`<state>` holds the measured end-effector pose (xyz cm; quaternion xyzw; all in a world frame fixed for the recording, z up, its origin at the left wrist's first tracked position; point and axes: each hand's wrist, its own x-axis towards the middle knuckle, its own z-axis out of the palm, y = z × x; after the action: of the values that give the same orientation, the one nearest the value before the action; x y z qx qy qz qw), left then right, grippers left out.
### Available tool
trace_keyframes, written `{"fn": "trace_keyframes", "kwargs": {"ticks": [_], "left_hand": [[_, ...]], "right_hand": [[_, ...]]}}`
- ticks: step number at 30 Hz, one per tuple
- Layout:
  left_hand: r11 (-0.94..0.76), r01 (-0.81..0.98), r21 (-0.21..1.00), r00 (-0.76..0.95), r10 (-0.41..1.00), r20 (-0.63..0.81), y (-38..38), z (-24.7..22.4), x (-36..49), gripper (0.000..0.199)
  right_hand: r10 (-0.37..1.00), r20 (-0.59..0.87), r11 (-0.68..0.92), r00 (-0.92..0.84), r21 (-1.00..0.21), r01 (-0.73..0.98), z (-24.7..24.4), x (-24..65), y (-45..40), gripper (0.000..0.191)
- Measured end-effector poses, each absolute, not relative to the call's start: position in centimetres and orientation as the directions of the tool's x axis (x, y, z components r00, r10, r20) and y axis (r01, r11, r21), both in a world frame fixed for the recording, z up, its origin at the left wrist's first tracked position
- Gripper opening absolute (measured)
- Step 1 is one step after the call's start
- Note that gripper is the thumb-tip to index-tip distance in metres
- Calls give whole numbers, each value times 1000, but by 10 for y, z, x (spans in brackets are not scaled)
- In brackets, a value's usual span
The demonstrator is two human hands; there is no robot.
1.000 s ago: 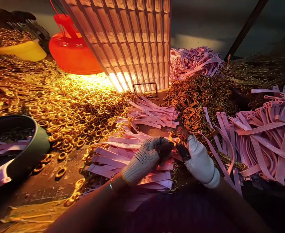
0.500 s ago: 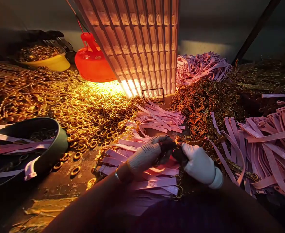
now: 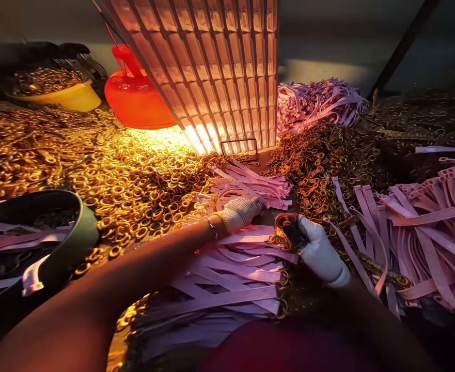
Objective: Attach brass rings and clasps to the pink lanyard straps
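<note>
My left hand (image 3: 245, 212), in a dotted knit glove, reaches over the near edge of a small bundle of pink straps (image 3: 246, 183); its fingertips are hard to make out. To the right, my right hand (image 3: 307, 240) wears a white glove with dark fingertips. Its fingers are curled together beside a brass ring (image 3: 279, 221), and what they hold is too small to name. Between and below both hands lies a heap of pink straps (image 3: 231, 274), with brass rings at its right ends.
Brass rings (image 3: 134, 175) cover the back left under a red lamp (image 3: 138, 98). A green tub (image 3: 90, 227) stands left, a yellow bowl (image 3: 74, 97) behind. A ribbed panel (image 3: 219, 67) rises at the centre. More pink straps (image 3: 424, 227) lie right, near dark metal links (image 3: 324, 160).
My left hand has moved away from my right hand, forward to the small strap bundle. My right hand stays near its place, and more of the strap heap shows. The view has shifted slightly.
</note>
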<state>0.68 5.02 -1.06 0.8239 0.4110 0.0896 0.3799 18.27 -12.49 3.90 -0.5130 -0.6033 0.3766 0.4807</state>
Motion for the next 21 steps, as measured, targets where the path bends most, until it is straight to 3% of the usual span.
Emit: {"fn": "trace_keyframes", "kwargs": {"ticks": [6,8,11,14,17,21], "left_hand": [[-365,616,699,639,749,-172,28,24,-5,16],[-204,586,784,609,750,-260,10,43,-13,28],[109,474,874,571,717,-399,-17,66,-25,35],[224,392,892,572,700,-427,-34,72,-34,37],[238,372,897,563,711,-422,-39,66,-37,37],[76,411,909,600,728,-332,-37,55,-36,29]], "right_hand": [[965,258,235,-37,-801,551,32,187,-122,29],[954,287,268,-80,-709,652,33,184,-118,31],[965,209,250,-159,-550,797,41,173,-110,33],[974,114,225,-198,-342,912,52,158,-105,27],[970,88,239,-226,-199,950,55,145,-104,22],[965,84,255,-249,-72,964,48,138,-104,19]]}}
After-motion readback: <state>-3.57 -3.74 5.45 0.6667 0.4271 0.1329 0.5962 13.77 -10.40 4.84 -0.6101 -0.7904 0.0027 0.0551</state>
